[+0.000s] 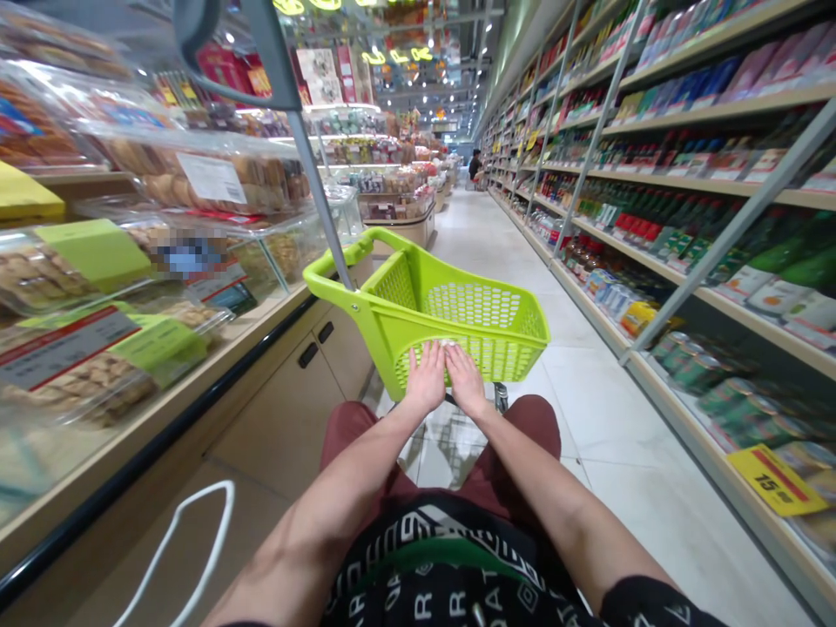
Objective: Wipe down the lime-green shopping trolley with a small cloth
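Note:
A bright green shopping basket [450,292] with perforated sides is in the middle of the head view, its inside showing no goods. My left hand [427,376] rests against its near side, fingers stretched out and pointing up. Beside it, my right hand [464,374] lies on the same side wall with its fingers extended. Both hands are close together, fingertips near a small whitish thing [447,342] at the wall, too small to make out. A grey pole [320,192] rises at the basket's left end.
Packaged baked goods fill a display counter [261,348] on the left. Tall shelves [738,187] of bottles and cans line the right. Between them runs a tiled aisle [474,222], with a person [475,165] far down it. A white loop [212,557] is at lower left.

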`<control>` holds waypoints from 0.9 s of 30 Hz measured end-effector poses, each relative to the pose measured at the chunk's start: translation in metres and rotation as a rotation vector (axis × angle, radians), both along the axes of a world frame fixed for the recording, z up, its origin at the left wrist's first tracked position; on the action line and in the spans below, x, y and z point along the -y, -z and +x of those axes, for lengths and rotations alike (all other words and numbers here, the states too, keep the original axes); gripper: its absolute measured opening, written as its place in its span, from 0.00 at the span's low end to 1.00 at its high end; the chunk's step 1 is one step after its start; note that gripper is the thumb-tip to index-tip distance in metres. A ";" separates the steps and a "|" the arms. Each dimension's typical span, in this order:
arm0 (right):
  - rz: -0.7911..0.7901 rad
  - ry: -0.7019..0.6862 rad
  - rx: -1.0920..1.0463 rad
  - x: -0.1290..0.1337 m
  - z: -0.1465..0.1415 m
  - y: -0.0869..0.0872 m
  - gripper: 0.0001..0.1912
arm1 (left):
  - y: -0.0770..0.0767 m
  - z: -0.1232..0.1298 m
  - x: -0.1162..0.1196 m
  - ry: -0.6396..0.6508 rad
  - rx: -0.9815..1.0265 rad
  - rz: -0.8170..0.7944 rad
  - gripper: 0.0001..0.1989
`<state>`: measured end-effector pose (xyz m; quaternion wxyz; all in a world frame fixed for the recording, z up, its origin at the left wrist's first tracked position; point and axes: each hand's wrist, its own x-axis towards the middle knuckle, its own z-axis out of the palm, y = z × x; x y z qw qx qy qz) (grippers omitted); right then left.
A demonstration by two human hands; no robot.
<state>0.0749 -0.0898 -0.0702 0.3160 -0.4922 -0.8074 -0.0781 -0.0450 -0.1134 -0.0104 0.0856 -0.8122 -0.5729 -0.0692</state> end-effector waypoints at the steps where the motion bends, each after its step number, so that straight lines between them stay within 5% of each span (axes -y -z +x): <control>1: 0.000 -0.003 -0.001 0.003 0.002 0.002 0.26 | 0.002 0.001 0.000 0.003 -0.011 -0.014 0.31; 10: 0.231 0.108 -0.128 -0.004 0.042 -0.031 0.25 | -0.016 0.025 -0.010 0.018 0.015 0.040 0.33; 19: 0.063 0.102 -0.056 0.013 0.050 0.023 0.25 | 0.008 0.048 0.002 0.109 -0.047 -0.047 0.31; 27: 0.206 0.210 -0.142 0.006 0.086 -0.019 0.26 | -0.014 0.071 -0.009 0.116 -0.014 0.024 0.32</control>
